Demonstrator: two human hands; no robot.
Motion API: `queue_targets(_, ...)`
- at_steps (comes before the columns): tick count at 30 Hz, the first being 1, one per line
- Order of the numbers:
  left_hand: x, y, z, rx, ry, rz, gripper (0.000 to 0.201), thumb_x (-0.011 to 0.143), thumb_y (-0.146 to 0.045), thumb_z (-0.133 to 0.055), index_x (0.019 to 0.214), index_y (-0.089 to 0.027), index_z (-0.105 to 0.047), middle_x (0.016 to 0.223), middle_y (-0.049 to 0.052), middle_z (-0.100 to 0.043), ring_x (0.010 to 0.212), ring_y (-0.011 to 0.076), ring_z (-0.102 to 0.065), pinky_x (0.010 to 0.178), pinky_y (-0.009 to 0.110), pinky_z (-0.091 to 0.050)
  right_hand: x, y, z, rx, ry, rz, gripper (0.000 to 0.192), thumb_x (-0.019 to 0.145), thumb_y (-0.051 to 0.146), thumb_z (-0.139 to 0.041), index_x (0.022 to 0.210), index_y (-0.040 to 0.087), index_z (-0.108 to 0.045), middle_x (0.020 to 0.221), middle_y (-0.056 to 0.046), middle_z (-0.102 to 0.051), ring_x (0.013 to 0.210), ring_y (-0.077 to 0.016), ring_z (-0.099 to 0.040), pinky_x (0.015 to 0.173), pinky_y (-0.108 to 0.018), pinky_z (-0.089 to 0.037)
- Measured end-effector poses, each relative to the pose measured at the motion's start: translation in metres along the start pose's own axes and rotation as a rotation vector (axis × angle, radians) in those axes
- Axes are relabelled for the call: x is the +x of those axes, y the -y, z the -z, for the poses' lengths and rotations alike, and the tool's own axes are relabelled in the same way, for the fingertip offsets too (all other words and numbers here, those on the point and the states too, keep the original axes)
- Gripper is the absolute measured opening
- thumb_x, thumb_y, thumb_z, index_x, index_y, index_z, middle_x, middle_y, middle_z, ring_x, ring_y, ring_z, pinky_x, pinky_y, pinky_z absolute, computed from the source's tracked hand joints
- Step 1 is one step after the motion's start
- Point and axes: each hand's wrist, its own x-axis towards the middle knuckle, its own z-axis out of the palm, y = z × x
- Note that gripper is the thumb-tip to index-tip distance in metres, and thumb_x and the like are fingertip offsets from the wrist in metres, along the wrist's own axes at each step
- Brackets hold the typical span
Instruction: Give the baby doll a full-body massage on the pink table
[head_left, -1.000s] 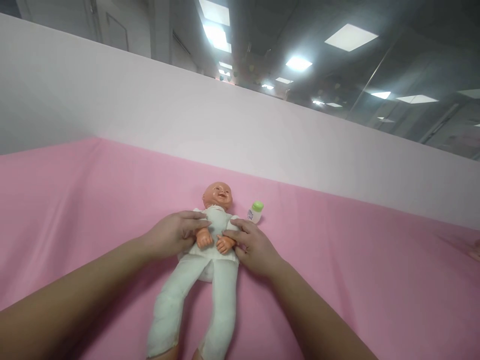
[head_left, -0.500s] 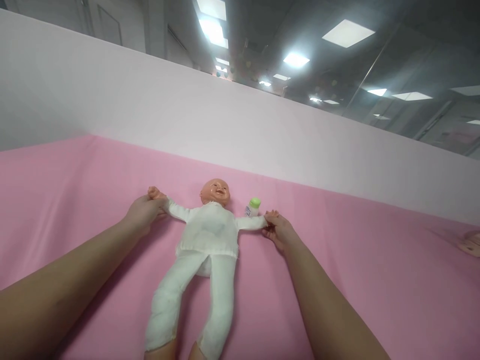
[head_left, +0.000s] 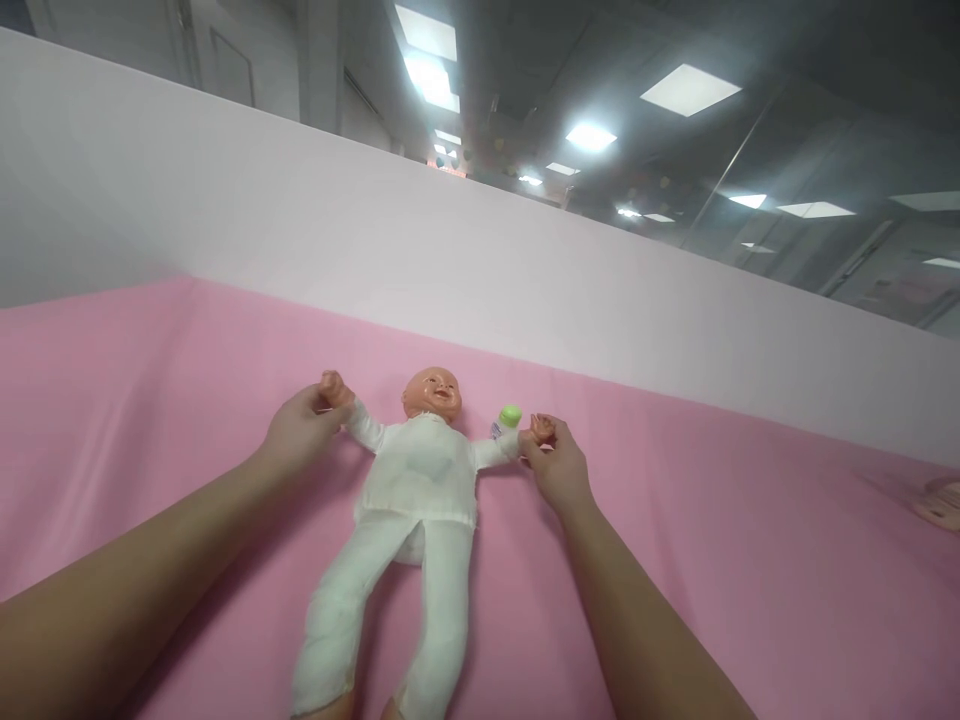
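Note:
A baby doll in a white suit lies on its back on the pink cloth, head pointing away from me. My left hand grips the doll's arm at the wrist, held out to the left and slightly raised. My right hand grips the doll's other wrist, stretched out to the right. A small bottle with a green cap stands just behind the doll's arm, partly hidden by it and by my right hand.
A white partition wall rises right behind the pink cloth. At the far right edge lies a pinkish object, only partly in view. Ceiling lights show above the wall.
A second ago both hands held the doll's arms folded on its chest. They spread the arms wide apart, and since then both doll arms have lifted and come slightly inward.

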Motion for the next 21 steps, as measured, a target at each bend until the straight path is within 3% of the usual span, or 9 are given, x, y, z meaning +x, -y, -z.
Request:
queue_targets(3, -0.023, -0.019, -0.01, 0.074, 0.074, -0.155, 0.033, 0.081, -0.043, -0.069, 0.109, -0.025, -0.071, 0.11, 0.003, -0.075, 0.103, 0.0259, -0.071, 0.091, 0.035, -0.056, -0.022, 0.022, -0.01, -0.055, 0.075, 0.333, 0.051, 0.083, 0.032, -0.069, 0.133, 0.025, -0.059, 0.121, -0.007, -0.071, 0.097, -0.0219, -0.071, 0.087, -0.038, -0.061)
queue_targets(6, -0.036, -0.028, -0.017, 0.199, 0.28, -0.35, 0.037, 0.085, -0.046, -0.065, 0.115, -0.026, -0.074, 0.117, 0.004, -0.075, 0.105, 0.0257, -0.07, 0.091, 0.034, -0.056, -0.043, 0.038, -0.021, -0.183, 0.261, 0.629, 0.04, 0.084, 0.019, -0.064, 0.124, 0.026, -0.067, 0.117, -0.005, -0.073, 0.102, -0.0213, -0.07, 0.095, -0.038, -0.058)
queue_targets(10, -0.036, -0.025, -0.017, 0.454, 0.462, -0.558, 0.041, 0.084, -0.034, -0.06, 0.123, -0.027, -0.074, 0.128, 0.004, -0.071, 0.116, 0.0266, -0.065, 0.1, 0.037, -0.052, -0.057, 0.045, -0.029, -0.388, 0.492, 0.854, 0.046, 0.084, 0.006, -0.055, 0.122, 0.027, -0.072, 0.128, -0.005, -0.07, 0.121, -0.0227, -0.064, 0.105, -0.041, -0.053)
queue_targets(13, -0.033, -0.022, -0.016, 0.496, 0.484, -0.618, 0.041, 0.083, -0.031, -0.06, 0.121, -0.028, -0.075, 0.127, 0.004, -0.072, 0.119, 0.0272, -0.064, 0.102, 0.037, -0.051, -0.056, 0.043, -0.029, -0.416, 0.534, 0.834, 0.048, 0.085, 0.007, -0.056, 0.123, 0.031, -0.073, 0.132, -0.004, -0.069, 0.126, -0.0233, -0.061, 0.108, -0.042, -0.051)
queue_targets(15, -0.032, -0.022, -0.016, 0.45, 0.453, -0.581, 0.037, 0.082, -0.036, -0.063, 0.116, -0.029, -0.076, 0.121, 0.004, -0.074, 0.113, 0.0279, -0.067, 0.098, 0.036, -0.053, -0.052, 0.041, -0.026, -0.347, 0.512, 0.76, 0.047, 0.085, 0.009, -0.058, 0.123, 0.034, -0.072, 0.128, -0.002, -0.071, 0.123, -0.0231, -0.063, 0.109, -0.043, -0.049)
queue_targets(18, -0.031, -0.023, -0.015, 0.306, 0.348, -0.401, 0.037, 0.082, -0.045, -0.067, 0.112, -0.027, -0.076, 0.113, 0.004, -0.076, 0.103, 0.0276, -0.069, 0.091, 0.035, -0.055, -0.038, 0.033, -0.02, -0.128, 0.376, 0.531, 0.042, 0.087, 0.018, -0.064, 0.126, 0.034, -0.069, 0.126, -0.001, -0.072, 0.117, -0.0229, -0.066, 0.11, -0.044, -0.049)
queue_targets(21, -0.022, -0.019, -0.01, 0.115, 0.194, -0.158, 0.037, 0.077, -0.048, -0.07, 0.105, -0.023, -0.074, 0.101, 0.004, -0.076, 0.094, 0.0272, -0.07, 0.084, 0.034, -0.056, -0.016, 0.016, -0.011, 0.155, 0.16, 0.254, 0.048, 0.086, 0.033, -0.07, 0.132, 0.028, -0.061, 0.131, -0.005, -0.068, 0.116, -0.0237, -0.067, 0.104, -0.042, -0.053)
